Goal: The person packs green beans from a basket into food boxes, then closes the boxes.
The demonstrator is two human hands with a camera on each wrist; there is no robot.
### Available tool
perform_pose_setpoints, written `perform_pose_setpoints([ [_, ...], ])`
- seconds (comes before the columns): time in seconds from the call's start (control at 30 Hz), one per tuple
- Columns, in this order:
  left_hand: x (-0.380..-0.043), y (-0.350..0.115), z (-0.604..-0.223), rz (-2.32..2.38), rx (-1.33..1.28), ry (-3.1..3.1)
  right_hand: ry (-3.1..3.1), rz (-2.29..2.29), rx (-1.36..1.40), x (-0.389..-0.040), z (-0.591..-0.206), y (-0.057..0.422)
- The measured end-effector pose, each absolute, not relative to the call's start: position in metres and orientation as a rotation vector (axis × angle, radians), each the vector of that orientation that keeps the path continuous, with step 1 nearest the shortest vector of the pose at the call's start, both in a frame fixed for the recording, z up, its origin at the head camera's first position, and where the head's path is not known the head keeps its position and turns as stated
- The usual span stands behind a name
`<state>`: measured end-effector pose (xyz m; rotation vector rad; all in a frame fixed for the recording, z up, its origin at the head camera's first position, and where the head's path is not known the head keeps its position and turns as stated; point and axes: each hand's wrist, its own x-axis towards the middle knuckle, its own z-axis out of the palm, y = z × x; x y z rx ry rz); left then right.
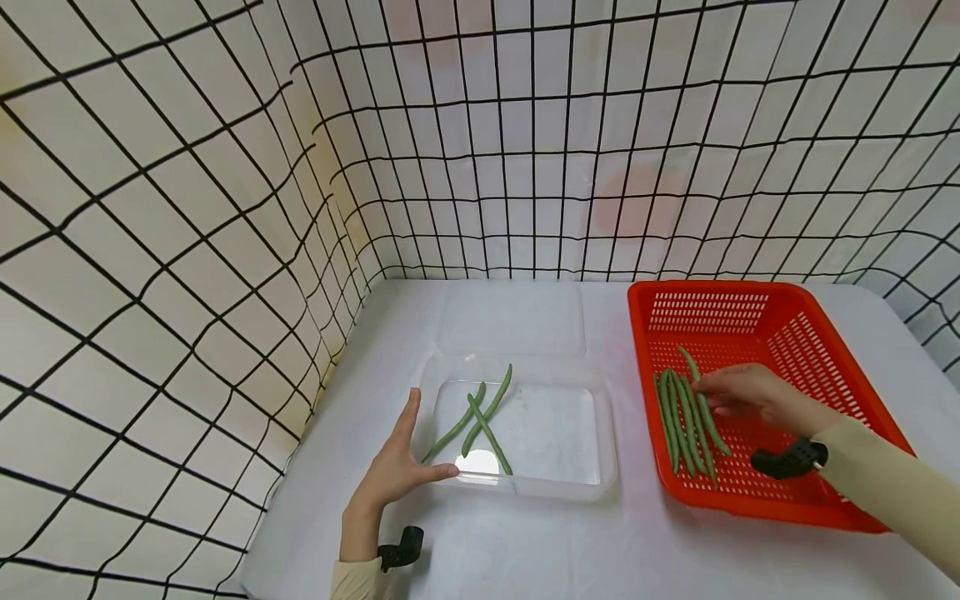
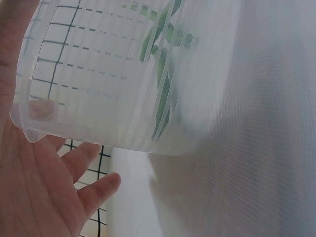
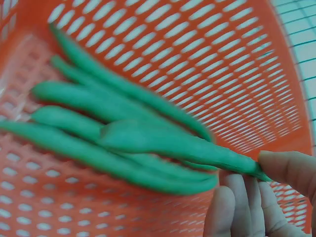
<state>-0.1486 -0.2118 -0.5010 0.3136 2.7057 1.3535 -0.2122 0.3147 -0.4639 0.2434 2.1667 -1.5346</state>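
Several green beans (image 1: 678, 421) lie side by side in the left part of a red plastic basket (image 1: 787, 492). My right hand (image 1: 750, 393) is inside the basket; in the right wrist view its thumb and fingers pinch one green bean (image 3: 177, 145) near its end, above the others. My left hand (image 1: 397, 467) rests at the front left corner of a clear plastic container (image 1: 603, 433), thumb along the near rim and fingers along the left side. Three green beans (image 1: 487, 437) lie crossed in the container's left half; they show blurred through its wall in the left wrist view.
A clear flat lid (image 1: 510, 317) lies behind the container on the white table (image 1: 525, 550). Black wire grid panels (image 1: 525, 150) stand at the back and sides, with pale cloth behind them. The red basket's raised walls surround the right hand.
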Motion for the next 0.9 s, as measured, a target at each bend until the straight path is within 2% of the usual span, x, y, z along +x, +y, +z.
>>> perform_pose_setpoints([
  [0.2,-0.148,-0.213,-0.501,1.352,0.328,2.716,2.272,-1.521,0.174,-0.22,-0.435,0.303],
  [0.5,-0.147,-0.213,-0.499,1.364,0.333,2.704,2.288,-1.592,0.183,-0.239,-0.405,0.251],
  [0.9,-0.148,-0.212,-0.499,1.357,0.318,2.687,2.158,-1.585,0.125,-0.251,-0.409,0.151],
])
